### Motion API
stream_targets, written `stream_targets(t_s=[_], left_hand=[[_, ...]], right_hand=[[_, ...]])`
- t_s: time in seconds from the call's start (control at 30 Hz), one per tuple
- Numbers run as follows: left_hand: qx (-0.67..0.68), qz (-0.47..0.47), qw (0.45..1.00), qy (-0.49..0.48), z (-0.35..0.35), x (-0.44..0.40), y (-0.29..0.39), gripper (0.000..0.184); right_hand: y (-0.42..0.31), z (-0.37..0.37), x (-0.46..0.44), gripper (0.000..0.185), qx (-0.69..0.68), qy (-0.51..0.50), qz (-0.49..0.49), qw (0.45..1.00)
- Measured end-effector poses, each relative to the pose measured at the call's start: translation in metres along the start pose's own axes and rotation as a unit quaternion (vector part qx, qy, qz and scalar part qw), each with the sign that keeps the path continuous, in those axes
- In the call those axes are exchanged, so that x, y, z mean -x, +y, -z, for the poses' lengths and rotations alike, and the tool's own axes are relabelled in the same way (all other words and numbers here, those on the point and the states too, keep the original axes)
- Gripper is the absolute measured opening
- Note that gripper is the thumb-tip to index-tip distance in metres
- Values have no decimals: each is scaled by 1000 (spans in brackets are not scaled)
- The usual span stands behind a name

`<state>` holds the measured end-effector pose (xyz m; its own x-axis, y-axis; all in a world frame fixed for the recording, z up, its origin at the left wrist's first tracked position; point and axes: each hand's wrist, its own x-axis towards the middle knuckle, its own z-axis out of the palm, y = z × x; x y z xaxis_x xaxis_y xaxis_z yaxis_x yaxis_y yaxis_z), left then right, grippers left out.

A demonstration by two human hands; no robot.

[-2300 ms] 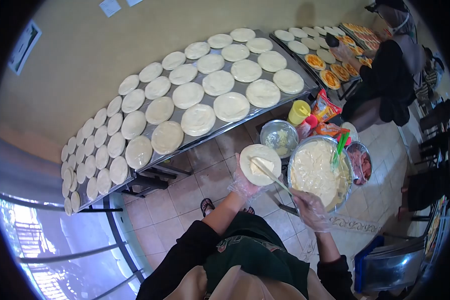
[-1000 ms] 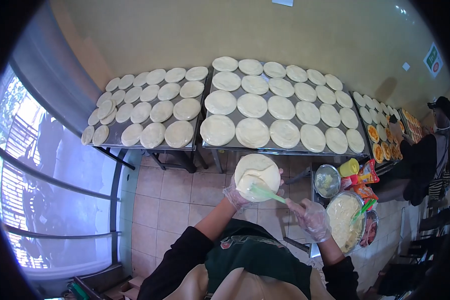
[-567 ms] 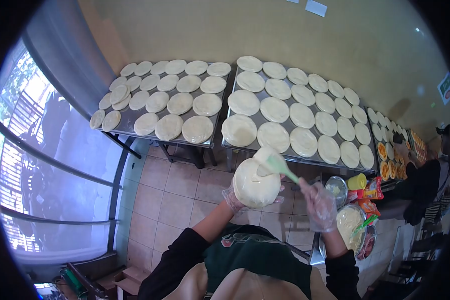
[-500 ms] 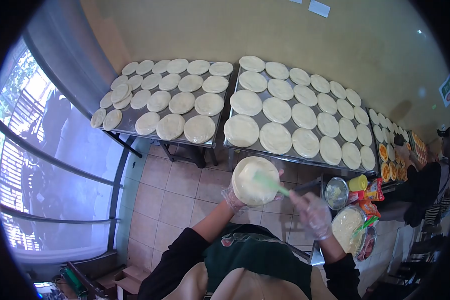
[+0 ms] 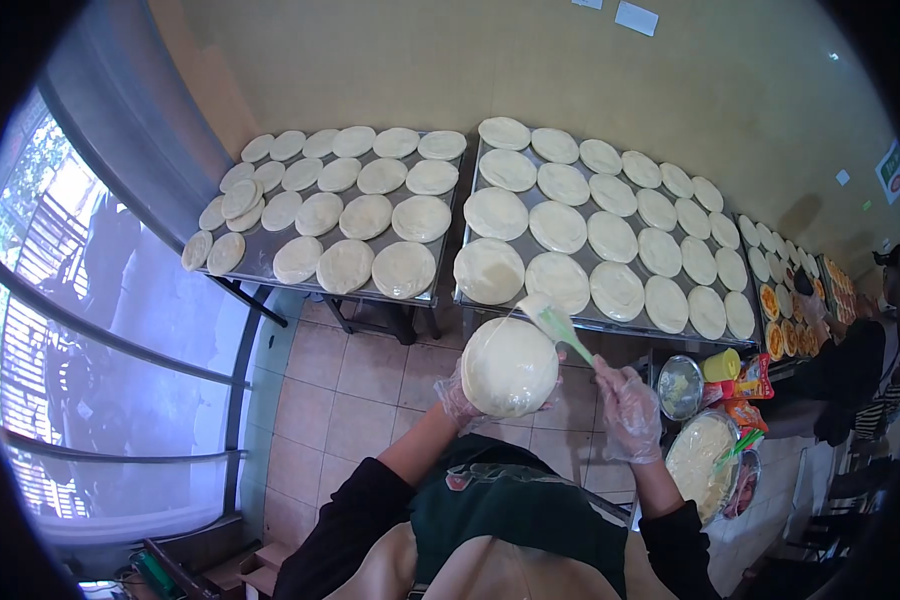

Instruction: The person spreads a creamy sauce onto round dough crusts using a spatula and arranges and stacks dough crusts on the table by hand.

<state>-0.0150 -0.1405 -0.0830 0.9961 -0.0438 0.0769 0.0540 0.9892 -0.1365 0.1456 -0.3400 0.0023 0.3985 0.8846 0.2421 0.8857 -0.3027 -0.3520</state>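
Note:
My left hand [image 5: 457, 396], in a clear plastic glove, supports a round white dough disc [image 5: 510, 368] from below, with fingertips showing at its right edge. The top of the disc looks glossy and smooth. My gloved right hand [image 5: 630, 412] is closed on the handle of a pale green spatula [image 5: 560, 328]. White cream clings to the spatula's blade, which is at the upper right edge of the disc. To the right of my right hand is a large bowl of white cream [image 5: 702, 465].
Dough discs lie in rows on the left table [image 5: 288, 240] and the middle table [image 5: 610, 325]. At right are a metal bowl [image 5: 681, 388], a yellow cup [image 5: 721, 366], an orange packet [image 5: 754, 378] and a co-worker [image 5: 850, 365] beside topped discs.
The view has turned left from the co-worker's side. The spatula has moved from the cream bowl over the disc, across its top, and now to its upper right edge. Cream now covers the disc.

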Motion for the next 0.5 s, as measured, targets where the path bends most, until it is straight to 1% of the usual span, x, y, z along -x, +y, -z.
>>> stream_targets(t_s=[0.07,0.1,0.13,0.17,0.2,0.23,0.27,0.3,0.33,0.4,0.43,0.5], left_hand=[[-6,22,999,-30,4,1,2,73],[-6,18,999,-30,6,1,4,73],[12,19,1000,6,9,2,7,73],[30,20,998,42,15,4,10,73],[30,17,998,43,25,4,14,73],[-4,-31,999,39,37,2,19,73],[-38,-78,996,34,37,0,20,74],[45,-81,995,44,37,-2,21,74],[46,-81,995,45,38,0,20,74],[0,-105,994,33,32,5,21,72],[-23,-119,992,27,29,8,22,71],[-69,-148,987,16,27,14,25,70]], right_hand=[[-1,9,-3,31,-26,21,-27,999],[-4,13,-3,35,-25,26,-9,999],[-8,17,1,35,-27,23,-6,999],[-14,23,5,39,-18,-13,48,999],[-18,26,7,43,-8,-47,101,994],[-23,25,6,43,-10,-48,101,994],[-30,24,5,47,30,-70,138,987],[-35,23,5,51,71,-92,174,978],[-37,19,1,51,71,-93,173,978],[-38,6,-11,53,140,-69,83,984],[-40,4,-13,53,140,-69,86,984],[-44,0,-15,50,69,29,93,993]])
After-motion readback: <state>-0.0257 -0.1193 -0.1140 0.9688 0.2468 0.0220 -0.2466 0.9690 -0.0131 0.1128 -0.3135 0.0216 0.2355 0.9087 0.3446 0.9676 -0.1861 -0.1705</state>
